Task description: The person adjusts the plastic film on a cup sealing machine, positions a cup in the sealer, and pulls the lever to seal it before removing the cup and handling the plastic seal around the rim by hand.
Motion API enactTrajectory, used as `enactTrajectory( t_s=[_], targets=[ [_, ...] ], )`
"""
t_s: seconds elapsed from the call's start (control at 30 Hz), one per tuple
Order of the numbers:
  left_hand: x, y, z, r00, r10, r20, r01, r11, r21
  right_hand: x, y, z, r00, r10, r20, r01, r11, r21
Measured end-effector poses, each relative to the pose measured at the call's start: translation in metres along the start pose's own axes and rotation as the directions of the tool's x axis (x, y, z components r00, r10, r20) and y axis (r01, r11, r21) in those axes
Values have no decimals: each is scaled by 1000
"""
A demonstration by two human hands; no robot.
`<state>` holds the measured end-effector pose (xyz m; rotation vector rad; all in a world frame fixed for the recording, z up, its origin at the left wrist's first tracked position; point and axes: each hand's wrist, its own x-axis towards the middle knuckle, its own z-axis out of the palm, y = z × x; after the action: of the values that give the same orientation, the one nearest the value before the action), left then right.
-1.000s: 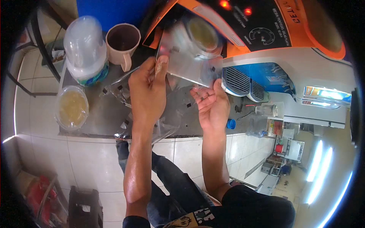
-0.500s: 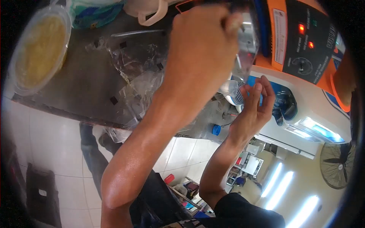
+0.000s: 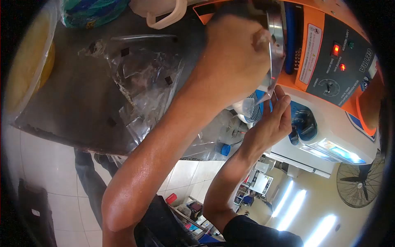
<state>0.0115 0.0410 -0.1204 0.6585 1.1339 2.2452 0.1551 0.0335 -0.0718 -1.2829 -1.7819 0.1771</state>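
Note:
My left hand (image 3: 240, 53) is closed, its thumb pressed against a stiff, shiny clear plastic bag (image 3: 275, 61). The bag hangs along the front of an orange sealing machine (image 3: 302, 53). Just below, at the bag's lower end, my right hand (image 3: 273, 119) pinches with thumb and fingers close together at its edge. Part of the bag is hidden behind the left hand, which is slightly blurred. Several crumpled clear plastic bags (image 3: 144, 82) with small dark squares lie on the dark table (image 3: 74, 78) beside my left forearm.
Red lights glow on the machine's dark control panel (image 3: 335, 61). A round tub with yellowish contents (image 3: 31, 61) stands at the table's left end. At the back are a green-blue package (image 3: 94, 12) and a beige handled container (image 3: 166, 16). A bottle with a blue cap (image 3: 225, 149) lies near the edge.
The whole view has shifted slightly. My right hand's fingers have come up to the lower edge of the bag and drawn closer together. My left hand keeps its hold.

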Motion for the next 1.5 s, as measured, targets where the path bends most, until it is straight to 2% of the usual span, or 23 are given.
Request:
enactTrajectory(
  t_s=[0.07, 0.1, 0.17, 0.2, 0.27, 0.4, 0.47, 0.6, 0.67, 0.8, 0.87, 0.9, 0.97, 1.03, 1.1, 1.13, 1.23, 1.27, 1.33, 1.37, 1.43, 1.47, 1.5],
  targets=[
    [0, 0, -3, 987, -111, 116, 116, 993, -37, 1, -1, 1, 1000, -2, 10, 2, 1000, -6],
    [2, 3, -7, 987, -108, 116, 113, 993, -40, 2, -1, 1, 1000, -14, 5, 14, 1000, -16],
    [6, 10, -15, 876, -332, 350, 372, 927, -52, 4, -2, 0, 1000, -31, -1, 31, 999, -34],
    [7, 7, -11, 877, -328, 351, 369, 928, -56, 6, -3, 0, 1000, -24, -9, 23, 999, -35],
    [7, -4, -1, 927, -294, 233, 327, 938, -114, 7, -4, -1, 1000, -17, -23, 16, 999, -36],
    [13, -12, 7, 916, -299, 267, 348, 923, -161, 15, -7, -4, 999, -32, -38, 30, 999, -35],
    [14, -20, 16, 973, -187, 132, 220, 924, -313, 19, -7, -9, 998, -40, -47, 39, 999, -27],
    [20, -25, 24, 973, -184, 137, 221, 910, -350, 27, -10, -21, 995, -69, -67, 65, 996, -59],
    [22, -33, 31, 969, -238, 68, 246, 905, -347, 31, -9, -26, 995, -70, -76, 65, 996, -62],
    [27, -35, 33, 957, -260, 125, 287, 905, -313, 36, -8, -31, 997, -68, -23, 66, 995, -79],
    [25, -42, 42, 982, -188, 19, 181, 907, -379, 35, -8, -28, 998, -55, 21, 56, 995, -82],
    [24, -35, 37, 980, -200, 6, 188, 908, -375, 33, -8, -25, 997, -69, 26, 71, 995, -73],
    [25, -11, 22, 876, -438, 202, 477, 850, -224, 27, -9, -19, 995, -80, 53, 84, 993, -78],
    [23, -14, 15, 869, -439, 229, 482, 857, -184, 22, -10, -14, 993, -110, 40, 113, 988, -107],
    [15, -12, 18, 934, -345, 98, 358, 890, -281, 17, -8, -11, 989, -137, 61, 144, 980, -136],
    [14, -27, 26, 983, 106, -149, -82, 984, 160, 15, -7, -10, 988, -141, 57, 147, 979, -138],
    [-8, -24, 13, 992, -48, -121, 45, 999, -29, 15, 1, -5, 981, -168, 102, 180, 975, -132],
    [-12, -24, 9, 991, -51, -128, 47, 998, -34, 16, 4, -3, 974, -182, 135, 198, 973, -119],
    [-16, -22, -3, 984, 48, -170, -28, 992, 120, 19, 8, -1, 965, -188, 184, 206, 975, -85],
    [-19, -20, -10, 984, 48, -173, -27, 992, 122, 20, 9, 0, 955, -193, 226, 208, 977, -46],
    [-21, -4, -28, 977, -209, -44, 210, 899, 385, 19, 8, 2, 957, -174, 232, 187, 982, -31],
    [-24, -6, -31, 978, -205, -43, 206, 898, 390, 18, 6, 2, 958, -154, 240, 164, 986, -19],
    [-28, -10, -31, 926, -369, -76, 375, 886, 272, 17, 5, 1, 959, -154, 236, 162, 987, -12]
  ],
)
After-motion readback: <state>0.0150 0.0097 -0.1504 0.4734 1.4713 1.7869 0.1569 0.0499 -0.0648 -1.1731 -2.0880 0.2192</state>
